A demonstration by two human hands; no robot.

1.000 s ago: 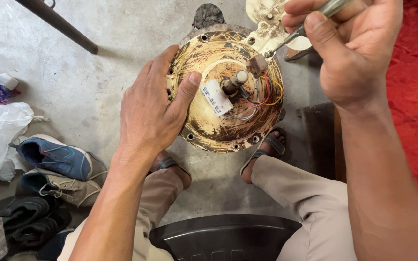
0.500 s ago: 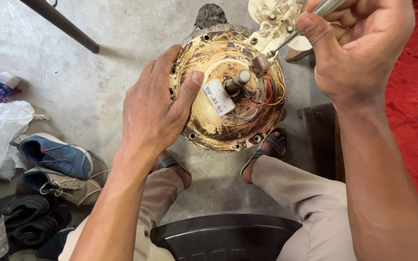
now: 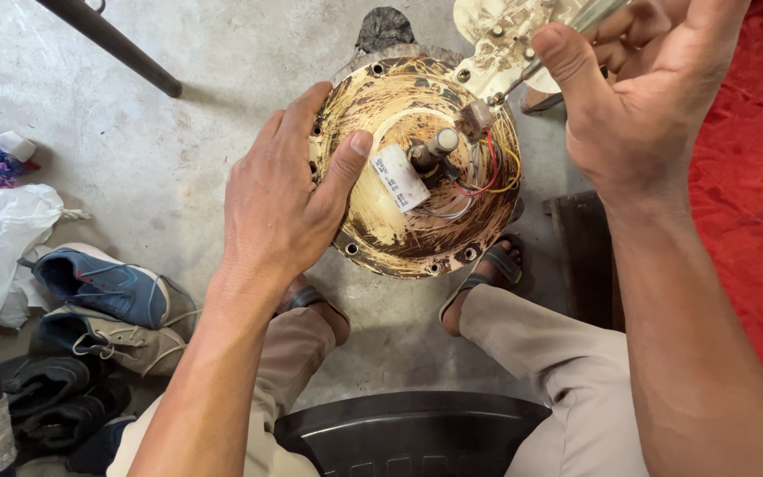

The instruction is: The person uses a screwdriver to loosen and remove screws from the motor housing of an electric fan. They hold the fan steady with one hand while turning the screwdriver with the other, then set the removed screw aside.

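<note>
Our left hand [image 3: 280, 208] clamps the heavy, rigid fan motor housing [image 3: 417, 168] by its rim; right hand [image 3: 642, 97] fingers pinch the screwdriver [image 3: 545, 55].

open: bare floor [image 3: 178, 150] left of motor housing [image 3: 399, 238] | blocked: shoes [image 3: 103, 305] lower left, pole [image 3: 108, 44] upper left, chair [image 3: 408, 433] below

I have one camera, on my head, facing straight down between my knees and close to the round fan motor housing [image 3: 417, 168] at top centre. Below it sits the dark chair edge [image 3: 408, 428]; left of it, bare concrete floor [image 3: 178, 150]; right of it, red cloth [image 3: 752, 203].
</note>
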